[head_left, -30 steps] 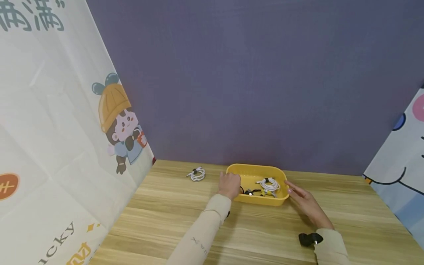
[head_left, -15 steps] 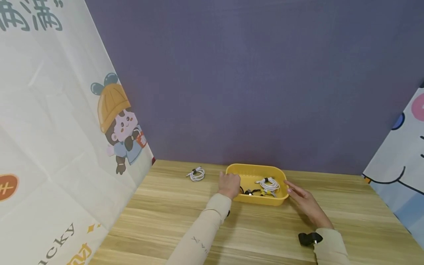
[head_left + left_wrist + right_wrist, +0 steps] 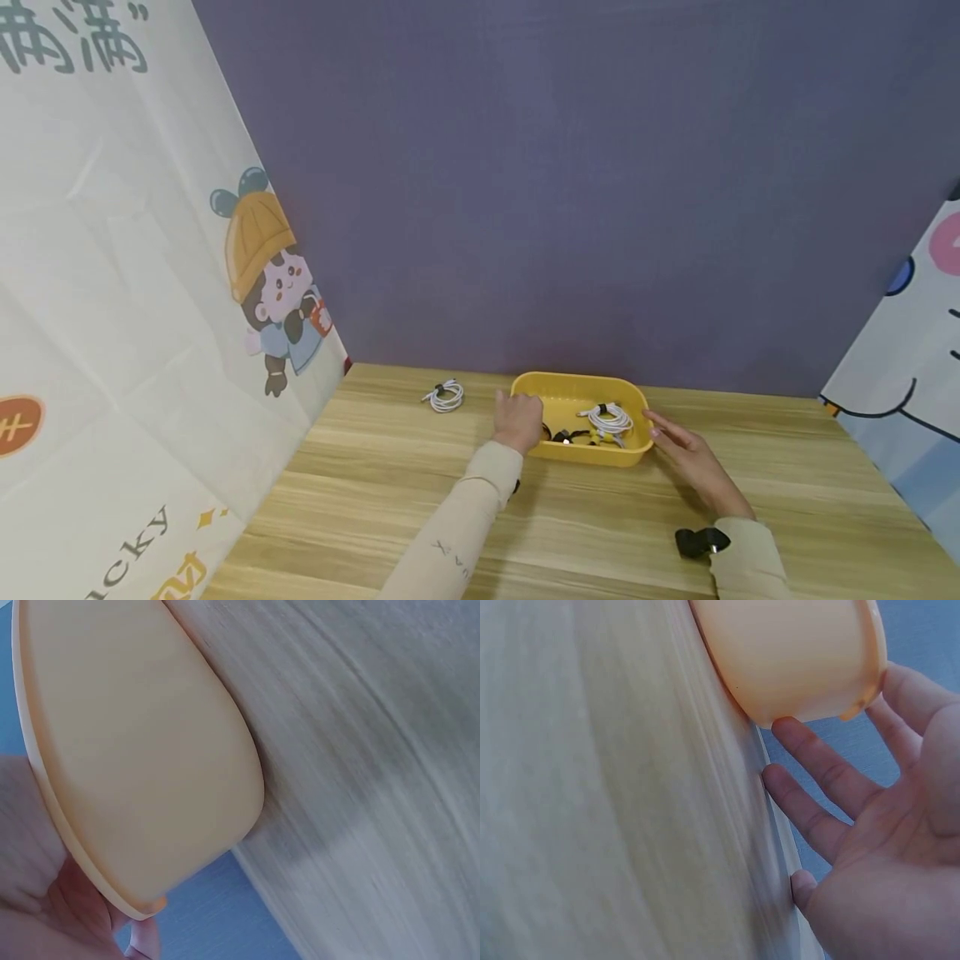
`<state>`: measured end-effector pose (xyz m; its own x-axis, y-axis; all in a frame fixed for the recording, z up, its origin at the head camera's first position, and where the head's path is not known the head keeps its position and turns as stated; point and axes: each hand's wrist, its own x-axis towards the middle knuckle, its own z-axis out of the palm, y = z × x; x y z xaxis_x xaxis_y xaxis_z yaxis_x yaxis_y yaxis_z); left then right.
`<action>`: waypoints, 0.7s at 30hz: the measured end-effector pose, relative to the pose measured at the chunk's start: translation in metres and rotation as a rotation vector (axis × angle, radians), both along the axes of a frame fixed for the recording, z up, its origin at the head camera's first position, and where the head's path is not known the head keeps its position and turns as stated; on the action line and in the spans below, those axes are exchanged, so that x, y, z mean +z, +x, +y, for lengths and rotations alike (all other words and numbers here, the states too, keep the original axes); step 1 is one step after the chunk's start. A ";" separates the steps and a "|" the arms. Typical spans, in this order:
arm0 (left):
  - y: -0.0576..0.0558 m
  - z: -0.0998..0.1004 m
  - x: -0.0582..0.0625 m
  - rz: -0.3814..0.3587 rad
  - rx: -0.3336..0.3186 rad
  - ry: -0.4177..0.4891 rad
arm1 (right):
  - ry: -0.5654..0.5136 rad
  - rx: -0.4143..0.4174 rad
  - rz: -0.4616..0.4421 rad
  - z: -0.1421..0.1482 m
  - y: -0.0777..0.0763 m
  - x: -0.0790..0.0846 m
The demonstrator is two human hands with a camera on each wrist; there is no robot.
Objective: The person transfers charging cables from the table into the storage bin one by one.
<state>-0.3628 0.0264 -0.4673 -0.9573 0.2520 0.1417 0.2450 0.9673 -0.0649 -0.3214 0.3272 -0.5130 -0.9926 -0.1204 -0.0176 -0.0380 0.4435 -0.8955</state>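
Observation:
A yellow plastic basket (image 3: 575, 454) sits on the table near the back wall. My left hand (image 3: 518, 421) grips its left end; in the left wrist view the fingers of the left hand (image 3: 75, 904) curl over the rim. At the opposite end, my right hand (image 3: 697, 467) touches the wall with spread, fairly straight fingers (image 3: 832, 769). Inside the basket lie a coiled white cable (image 3: 611, 418) with a black strap, a short black cable (image 3: 562, 436), and a small yellow and grey piece (image 3: 606, 437). The left hand hides part of the basket's inside.
Left of the basket, another coiled white cable (image 3: 446, 397) with a black strap lies on the wood-grain table (image 3: 360, 483). A dark blue-purple wall (image 3: 570, 183) rises behind, and printed white panels (image 3: 135, 292) flank both sides.

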 end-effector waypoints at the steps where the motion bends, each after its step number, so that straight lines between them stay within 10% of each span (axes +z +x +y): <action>1: 0.000 0.000 -0.001 0.012 -0.002 0.002 | -0.002 0.001 0.003 0.000 0.000 0.000; 21: 0.006 -0.009 -0.014 0.197 -0.045 0.377 | 0.004 0.000 0.002 0.003 -0.002 -0.001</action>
<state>-0.3571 0.0172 -0.4810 -0.8920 0.1883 0.4110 0.3058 0.9210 0.2415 -0.3229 0.3301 -0.5143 -0.9926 -0.1204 -0.0163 -0.0396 0.4469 -0.8937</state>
